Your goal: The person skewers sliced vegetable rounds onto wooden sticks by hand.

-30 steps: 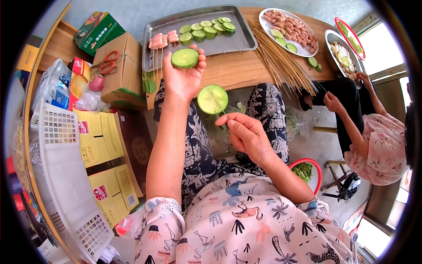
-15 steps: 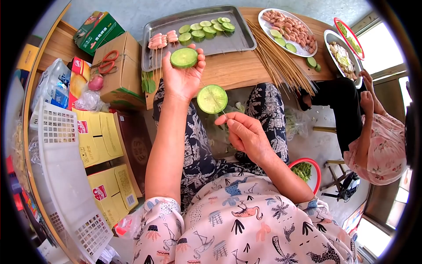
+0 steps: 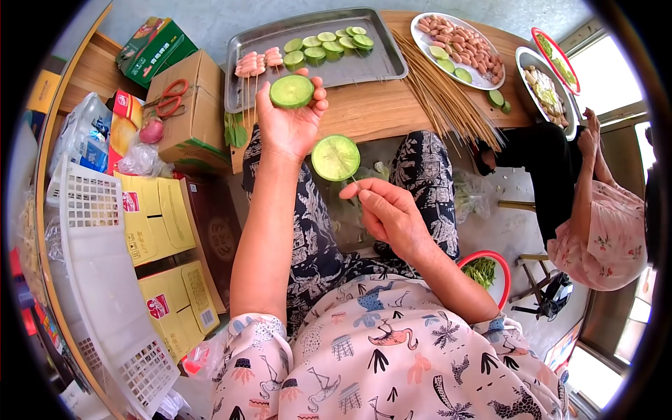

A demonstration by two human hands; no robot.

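A round green vegetable slice [image 3: 292, 92] with pale flesh lies against the curled fingers of my left hand [image 3: 287, 129], which is raised palm up. Between the thumb and forefinger of my right hand [image 3: 393, 213] is a thin bamboo skewer [image 3: 355, 183]. On its tip stands another green vegetable slice [image 3: 336, 157], face towards me, below and right of my left hand. Beyond my hands, a metal tray [image 3: 245, 42] bears several more green slices [image 3: 330, 47] and skewered pink pieces [image 3: 252, 64], perhaps sausage.
Loose bamboo skewers [image 3: 441, 91] lie in a heap on the wooden table [image 3: 364, 105]. Behind them is a white plate [image 3: 421, 38] of pink pieces and green slices. Cardboard boxes [image 3: 199, 105] with red scissors [image 3: 171, 98] stand left. A co-worker [image 3: 598, 231] sits at right.
Both my hands keep nearly the same pose, and the skewered slice has shifted very slightly left. The co-worker's hands have moved a little at the right.
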